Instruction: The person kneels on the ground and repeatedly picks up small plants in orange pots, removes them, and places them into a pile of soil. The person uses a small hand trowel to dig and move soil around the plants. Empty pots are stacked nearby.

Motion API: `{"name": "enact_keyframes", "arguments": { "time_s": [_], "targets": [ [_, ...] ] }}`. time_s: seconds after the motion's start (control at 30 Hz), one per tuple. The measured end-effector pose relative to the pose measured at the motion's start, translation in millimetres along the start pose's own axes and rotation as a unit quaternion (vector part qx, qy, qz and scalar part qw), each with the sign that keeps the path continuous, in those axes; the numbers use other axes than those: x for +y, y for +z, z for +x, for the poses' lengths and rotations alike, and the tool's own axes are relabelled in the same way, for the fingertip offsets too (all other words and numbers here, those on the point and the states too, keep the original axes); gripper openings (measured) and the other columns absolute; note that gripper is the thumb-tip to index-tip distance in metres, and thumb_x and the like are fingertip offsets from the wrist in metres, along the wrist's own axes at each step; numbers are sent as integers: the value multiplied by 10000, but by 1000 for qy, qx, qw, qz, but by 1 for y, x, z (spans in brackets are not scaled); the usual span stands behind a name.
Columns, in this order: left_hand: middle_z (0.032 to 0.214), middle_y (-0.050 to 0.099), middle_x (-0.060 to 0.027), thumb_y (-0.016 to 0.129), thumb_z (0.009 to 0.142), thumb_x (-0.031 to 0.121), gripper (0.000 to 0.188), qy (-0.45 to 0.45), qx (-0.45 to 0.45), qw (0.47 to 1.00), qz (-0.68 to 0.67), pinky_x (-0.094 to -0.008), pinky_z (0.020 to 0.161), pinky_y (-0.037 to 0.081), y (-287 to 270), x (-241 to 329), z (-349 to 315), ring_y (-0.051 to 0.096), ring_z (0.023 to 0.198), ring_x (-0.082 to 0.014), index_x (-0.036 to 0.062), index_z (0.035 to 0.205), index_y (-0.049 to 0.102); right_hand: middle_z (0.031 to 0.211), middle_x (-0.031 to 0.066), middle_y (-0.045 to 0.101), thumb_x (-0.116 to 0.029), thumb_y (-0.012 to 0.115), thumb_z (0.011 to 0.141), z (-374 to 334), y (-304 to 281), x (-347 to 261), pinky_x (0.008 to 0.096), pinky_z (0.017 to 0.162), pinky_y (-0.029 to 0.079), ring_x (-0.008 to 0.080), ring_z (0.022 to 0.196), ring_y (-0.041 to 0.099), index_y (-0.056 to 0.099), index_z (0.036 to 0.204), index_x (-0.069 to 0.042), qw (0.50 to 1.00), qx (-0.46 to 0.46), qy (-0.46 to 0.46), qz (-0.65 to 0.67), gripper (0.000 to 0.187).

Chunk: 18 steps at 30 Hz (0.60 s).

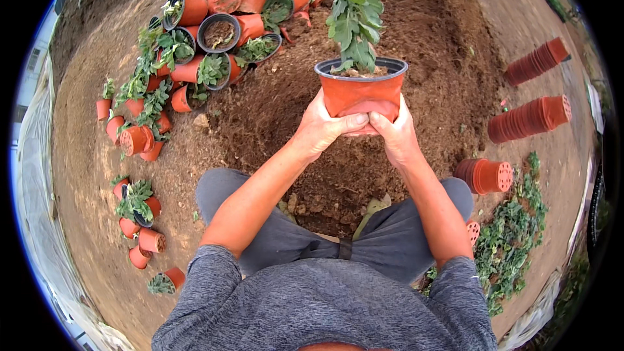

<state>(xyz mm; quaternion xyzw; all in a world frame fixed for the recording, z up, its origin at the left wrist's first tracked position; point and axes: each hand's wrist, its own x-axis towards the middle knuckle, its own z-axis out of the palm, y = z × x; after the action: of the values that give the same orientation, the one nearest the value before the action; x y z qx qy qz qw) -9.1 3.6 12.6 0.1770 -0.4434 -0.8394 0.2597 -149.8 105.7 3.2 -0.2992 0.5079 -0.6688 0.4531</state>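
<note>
Between my two hands, held out in front of me over the soil, is an orange-red plastic plant pot (361, 95) with a black rim. A leafy green plant (357, 21) grows upright from the earth in it. My left hand (322, 125) wraps the pot's left side, and my right hand (394, 131) wraps its right side. Both thumbs press on the near wall, their tips almost meeting, and the wall looks dented there. My other fingers are hidden behind and under the pot.
A heap of brown soil (429, 39) spreads ahead of me. Many tipped potted plants (220, 32) lie at the far left, with more pots (152, 241) nearer. At right lie stacks of nested empty pots (530, 119) and a pile of green cuttings (513, 247).
</note>
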Motion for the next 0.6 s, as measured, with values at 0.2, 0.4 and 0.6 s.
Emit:
{"name": "enact_keyframes", "arguments": {
  "time_s": [0.2,0.4,0.6],
  "targets": [
    [1337,503,-109,873,684,196,906,76,-22,995,66,-382,1064,396,2,8,1,494,1236,-212,17,1396,341,1435,136,414,-742,389,868,-6,14,-8,525,1016,416,316,1268,467,256,1470,-120,964,-16,61,260,876],
    [1432,409,-139,872,649,187,1048,34,-89,989,113,-399,1107,333,-9,29,1,403,1327,-232,9,1466,240,1442,128,405,-760,229,890,-6,6,-10,564,903,503,349,1260,479,280,1467,-173,931,-35,118,344,824],
    [1344,496,-137,707,857,321,651,93,-44,988,113,-399,1070,356,-23,35,4,456,1265,-243,0,1356,439,1380,106,479,-613,418,935,1,-19,-8,522,950,464,297,1208,515,381,1398,-132,961,8,57,270,669]
  ]
}}
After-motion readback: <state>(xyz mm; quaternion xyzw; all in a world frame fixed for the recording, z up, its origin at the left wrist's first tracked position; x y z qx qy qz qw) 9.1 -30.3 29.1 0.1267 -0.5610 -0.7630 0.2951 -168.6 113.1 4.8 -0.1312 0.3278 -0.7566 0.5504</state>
